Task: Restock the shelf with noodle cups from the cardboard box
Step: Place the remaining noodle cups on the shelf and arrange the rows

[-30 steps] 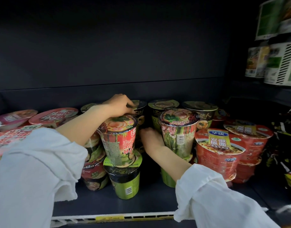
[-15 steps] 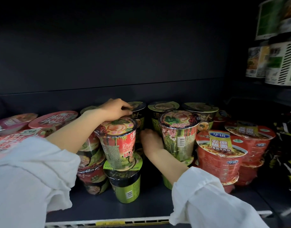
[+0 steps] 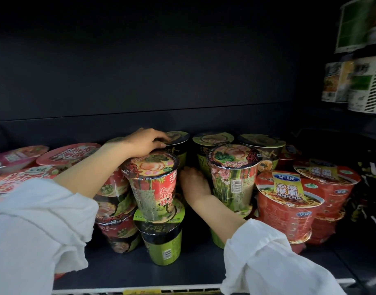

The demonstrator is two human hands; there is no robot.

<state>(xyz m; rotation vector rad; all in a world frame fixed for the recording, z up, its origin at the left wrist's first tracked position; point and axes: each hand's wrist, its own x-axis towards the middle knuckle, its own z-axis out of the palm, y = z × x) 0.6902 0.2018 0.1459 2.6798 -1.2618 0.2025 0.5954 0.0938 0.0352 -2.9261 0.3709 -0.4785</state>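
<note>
Noodle cups fill a dark shelf (image 3: 129, 271). My left hand (image 3: 143, 142) reaches over a red cup (image 3: 155, 188), which stands on a green cup (image 3: 163, 241). Its fingertips curl on the lid rim of a dark green cup (image 3: 177, 138) in the back row. My right hand (image 3: 193, 184) is pushed into the gap between the red cup and a bamboo-print cup (image 3: 234, 179). Its fingers are hidden behind the red cup. The cardboard box is out of view.
Red noodle bowls (image 3: 289, 209) are stacked at the right, with dark packets (image 3: 372, 167) beyond them. Flat pink-lidded bowls (image 3: 68, 154) sit at the left. White and green cups (image 3: 365, 81) stand on a higher shelf at the upper right.
The view dropped slightly a second ago, so the cups sit lower in frame. Both hands stay in the same places among the cups.
</note>
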